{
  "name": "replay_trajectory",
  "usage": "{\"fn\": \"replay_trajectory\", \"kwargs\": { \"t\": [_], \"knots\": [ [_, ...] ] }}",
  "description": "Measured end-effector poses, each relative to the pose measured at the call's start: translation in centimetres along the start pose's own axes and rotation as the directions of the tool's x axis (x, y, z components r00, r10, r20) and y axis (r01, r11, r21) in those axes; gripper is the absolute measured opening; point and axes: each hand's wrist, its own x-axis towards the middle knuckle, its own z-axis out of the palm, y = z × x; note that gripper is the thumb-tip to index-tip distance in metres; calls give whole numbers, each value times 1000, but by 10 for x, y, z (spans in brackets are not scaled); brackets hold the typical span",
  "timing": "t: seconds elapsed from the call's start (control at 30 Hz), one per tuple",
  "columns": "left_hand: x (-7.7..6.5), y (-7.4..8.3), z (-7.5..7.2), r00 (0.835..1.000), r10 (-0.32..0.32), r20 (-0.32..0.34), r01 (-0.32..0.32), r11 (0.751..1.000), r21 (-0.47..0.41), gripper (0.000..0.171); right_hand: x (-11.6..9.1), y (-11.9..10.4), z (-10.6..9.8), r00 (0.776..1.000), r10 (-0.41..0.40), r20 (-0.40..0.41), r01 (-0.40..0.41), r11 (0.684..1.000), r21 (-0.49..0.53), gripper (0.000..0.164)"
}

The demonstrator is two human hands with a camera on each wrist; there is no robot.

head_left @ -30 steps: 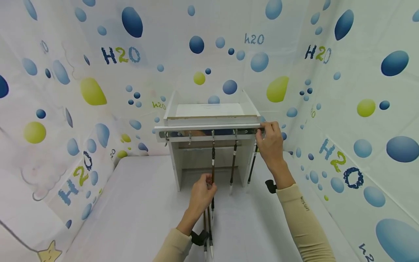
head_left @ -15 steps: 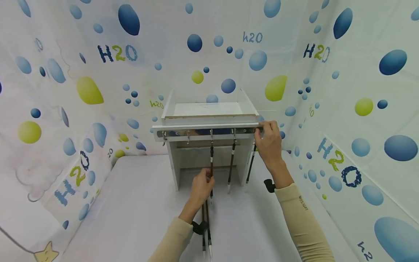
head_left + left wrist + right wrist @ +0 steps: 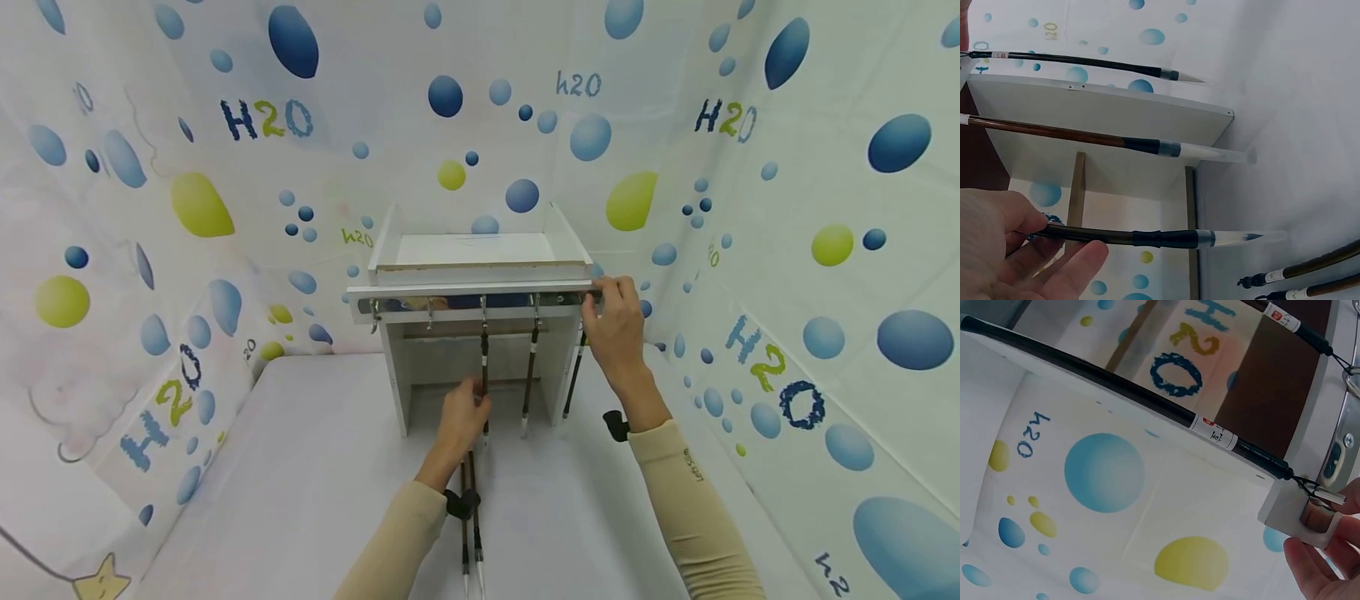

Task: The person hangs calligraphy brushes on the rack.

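Note:
A white stand [image 3: 397, 375] carries a metal hook rail [image 3: 457, 302] along its front edge. From the middle hook hangs a dark-handled calligraphy brush [image 3: 1166, 239], whose pale bristles end in a dark point under a clear cap. My left hand [image 3: 459, 421] pinches this brush partway down its handle. A brown brush [image 3: 1066, 132] hangs on the hook to its right. Nearest the right end hangs a thin black brush [image 3: 1135, 394] with a white label. With thumb and fingers, my right hand [image 3: 618, 321] grips the rail's right end beside that brush's loop.
Two more brushes [image 3: 475, 517] lie on the white tabletop [image 3: 315, 467], below my left wrist. Two hooks [image 3: 431, 315] at the left of the rail carry nothing. An open tray-like top [image 3: 480, 250] tops the stand. Patterned sheets surround the table.
My left hand has moved slightly away from me, bringing the lower end of the middle brush closer to the stand. My right hand keeps its grip on the rail's end.

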Motion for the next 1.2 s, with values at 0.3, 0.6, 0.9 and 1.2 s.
{"fn": "replay_trajectory", "kwargs": {
  "t": [0.3, 0.6, 0.9, 1.2],
  "knots": [
    [-1, -3, -1, 1000, 4, -3, -4, 1000, -9, 25, -1, -2, 1, 1000, 1, 11, -1, 1000, 5, 25],
    [-2, -3, -3, 1000, -15, 8, 15, 1000, -9, 34, -3, -4, 2, 1000, -3, 19, 3, 1000, -8, 26],
    [-6, -5, -16, 1000, 1, -8, 0, 1000, 9, 36, -3, -5, 2, 1000, -8, 10, 8, 1000, -4, 26],
    [-14, -21, -36, 997, -72, -18, 73, 993, 93, 41, -1, -4, 0, 1000, -6, -5, 6, 1000, -27, 25]
  ]
}}
